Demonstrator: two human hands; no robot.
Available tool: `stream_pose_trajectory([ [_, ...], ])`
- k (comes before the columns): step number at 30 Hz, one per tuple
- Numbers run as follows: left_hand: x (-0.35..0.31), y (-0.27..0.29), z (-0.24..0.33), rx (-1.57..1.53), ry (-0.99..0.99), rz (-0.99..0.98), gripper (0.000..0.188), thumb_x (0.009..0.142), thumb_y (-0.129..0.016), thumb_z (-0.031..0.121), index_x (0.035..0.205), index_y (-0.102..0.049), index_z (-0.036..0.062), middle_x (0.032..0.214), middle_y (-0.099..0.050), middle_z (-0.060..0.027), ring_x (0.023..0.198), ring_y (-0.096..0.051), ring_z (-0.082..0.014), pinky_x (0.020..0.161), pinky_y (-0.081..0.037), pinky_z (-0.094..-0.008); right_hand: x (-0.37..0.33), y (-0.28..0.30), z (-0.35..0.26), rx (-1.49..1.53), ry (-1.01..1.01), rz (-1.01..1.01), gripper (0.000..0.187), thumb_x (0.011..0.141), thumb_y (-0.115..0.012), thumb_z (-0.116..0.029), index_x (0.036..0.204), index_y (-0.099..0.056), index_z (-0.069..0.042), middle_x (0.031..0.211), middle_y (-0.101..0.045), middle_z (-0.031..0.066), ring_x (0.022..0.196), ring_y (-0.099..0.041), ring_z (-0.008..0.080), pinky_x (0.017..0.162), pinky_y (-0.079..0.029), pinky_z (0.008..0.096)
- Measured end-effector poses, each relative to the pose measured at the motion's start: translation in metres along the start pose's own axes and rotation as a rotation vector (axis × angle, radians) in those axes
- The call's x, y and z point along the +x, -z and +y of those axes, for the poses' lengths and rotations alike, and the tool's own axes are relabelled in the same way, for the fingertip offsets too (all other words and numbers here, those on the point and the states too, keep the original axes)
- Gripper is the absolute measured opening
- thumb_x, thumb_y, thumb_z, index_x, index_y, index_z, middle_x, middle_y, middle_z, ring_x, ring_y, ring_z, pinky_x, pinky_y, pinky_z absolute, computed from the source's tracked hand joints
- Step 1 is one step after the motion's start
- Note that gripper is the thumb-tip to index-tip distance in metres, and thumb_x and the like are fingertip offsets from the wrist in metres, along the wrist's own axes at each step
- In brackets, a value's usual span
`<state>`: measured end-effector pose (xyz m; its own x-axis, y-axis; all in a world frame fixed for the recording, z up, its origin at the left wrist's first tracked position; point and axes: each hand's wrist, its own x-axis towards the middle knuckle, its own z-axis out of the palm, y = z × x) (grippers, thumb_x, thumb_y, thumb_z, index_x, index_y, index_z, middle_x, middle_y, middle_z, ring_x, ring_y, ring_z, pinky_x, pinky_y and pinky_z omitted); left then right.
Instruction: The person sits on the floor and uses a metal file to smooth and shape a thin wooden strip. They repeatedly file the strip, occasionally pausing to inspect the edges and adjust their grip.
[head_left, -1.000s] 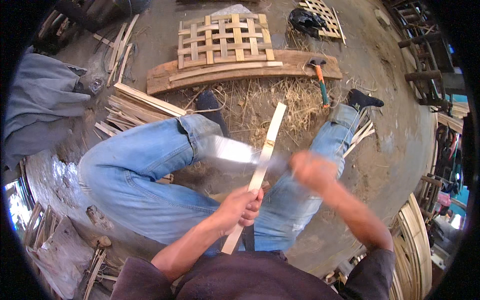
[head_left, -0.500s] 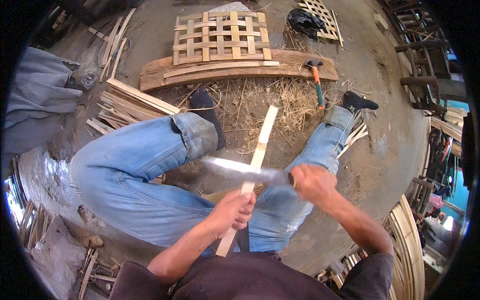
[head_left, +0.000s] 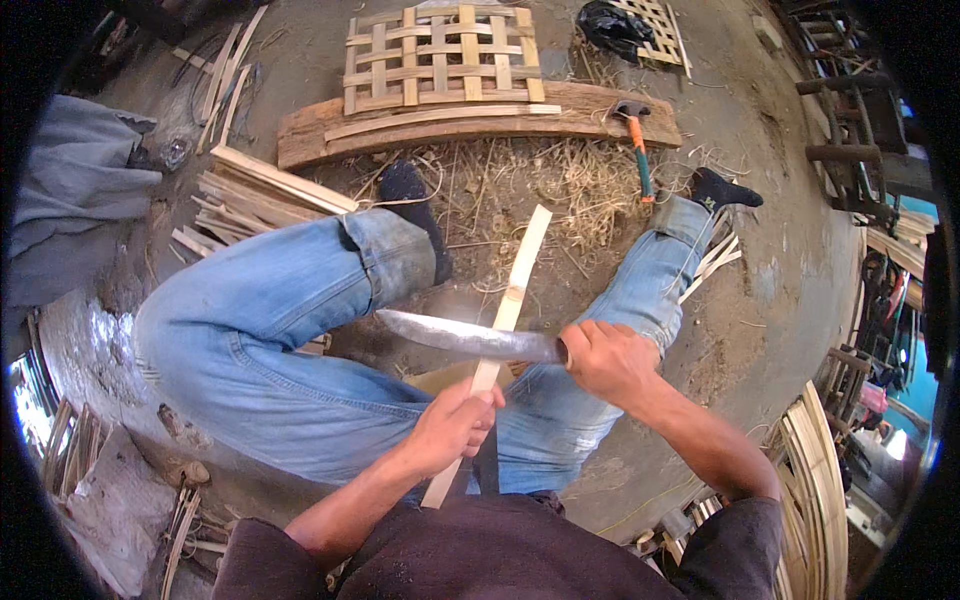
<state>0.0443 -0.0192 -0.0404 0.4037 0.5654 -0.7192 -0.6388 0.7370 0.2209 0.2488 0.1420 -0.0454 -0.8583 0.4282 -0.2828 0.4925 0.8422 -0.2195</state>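
Observation:
My left hand is closed round a pale flat wooden strip, whose lower end reaches back to my shirt and whose far end points away from me. A large knife with a broad grey blade lies across the strip just beyond my left fingers, its tip to the left. My right hand grips the knife's handle, which is mostly hidden in the fist. Both hands are between my legs, above the thighs.
Beyond my feet a woven strip panel rests on a thick wooden plank. An orange-and-green-handled hammer leans there. Shavings litter the ground. Bundled strips lie left, long slats stand right.
The knife has moved slightly left along with my right hand, and its blade shows sharper now. My left hand and the strip have barely shifted.

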Motion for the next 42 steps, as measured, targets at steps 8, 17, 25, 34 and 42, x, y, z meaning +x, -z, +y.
stream_pose_trajectory([
  [8, 0.001, -0.001, -0.007, 0.225, -0.040, -0.138, 0.022, 0.101, -0.044, 0.024, 0.111, -0.049, 0.0061, 0.076, -0.040, 0.0036, 0.062, -0.038, -0.0056, 0.056, -0.038, -0.0232, 0.052, -0.020, -0.008, 1.510, -0.709, 0.443, 0.021, 0.084, -0.069, -0.009, 0.096, -0.053, -0.004, 0.076, -0.060, 0.0031, 0.060, -0.060, 0.0109, 0.054, -0.049, 0.0273],
  [17, 0.019, 0.000, 0.004, -0.092, 0.020, -0.060, 0.020, 0.101, -0.042, 0.028, 0.104, -0.049, 0.0085, 0.069, -0.032, 0.0089, 0.055, -0.028, -0.0019, 0.046, -0.024, -0.0199, 0.010, 0.005, -0.034, 0.452, -0.285, -0.038, 0.026, 0.081, -0.070, -0.013, 0.099, -0.055, -0.003, 0.067, -0.062, 0.0103, 0.062, -0.066, 0.0244, 0.056, -0.052, 0.0347],
  [25, 0.023, -0.011, -0.003, -0.012, -0.012, 0.002, 0.019, 0.101, -0.041, 0.027, 0.099, -0.048, 0.0094, 0.069, -0.031, 0.0089, 0.054, -0.026, -0.0016, 0.046, -0.021, -0.0201, -0.024, -0.003, -0.030, 0.141, -0.200, -0.020, 0.018, 0.072, -0.066, -0.010, 0.088, -0.057, -0.008, 0.068, -0.060, 0.0109, 0.061, -0.064, 0.0308, 0.052, -0.050, 0.0430],
  [34, 0.026, -0.022, 0.004, -0.078, 0.055, -0.084, 0.018, 0.100, -0.042, 0.025, 0.104, -0.048, 0.0087, 0.070, -0.032, 0.0089, 0.054, -0.025, -0.0011, 0.045, -0.021, -0.0193, -0.014, -0.010, -0.014, 0.082, -0.115, 0.081, 0.025, 0.069, -0.069, -0.011, 0.089, -0.054, -0.007, 0.073, -0.058, 0.0085, 0.068, -0.064, 0.0287, 0.056, -0.051, 0.0407],
  [42, 0.016, -0.013, -0.003, -0.139, 0.130, -0.045, 0.022, 0.103, -0.038, 0.020, 0.116, -0.050, 0.0062, 0.074, -0.034, 0.0062, 0.055, -0.028, -0.0011, 0.045, -0.023, -0.0177, -0.010, -0.012, -0.017, 0.111, -0.289, 0.080, 0.017, 0.074, -0.066, -0.013, 0.083, -0.052, -0.008, 0.073, -0.060, 0.0091, 0.065, -0.066, 0.0270, 0.055, -0.053, 0.0392],
])
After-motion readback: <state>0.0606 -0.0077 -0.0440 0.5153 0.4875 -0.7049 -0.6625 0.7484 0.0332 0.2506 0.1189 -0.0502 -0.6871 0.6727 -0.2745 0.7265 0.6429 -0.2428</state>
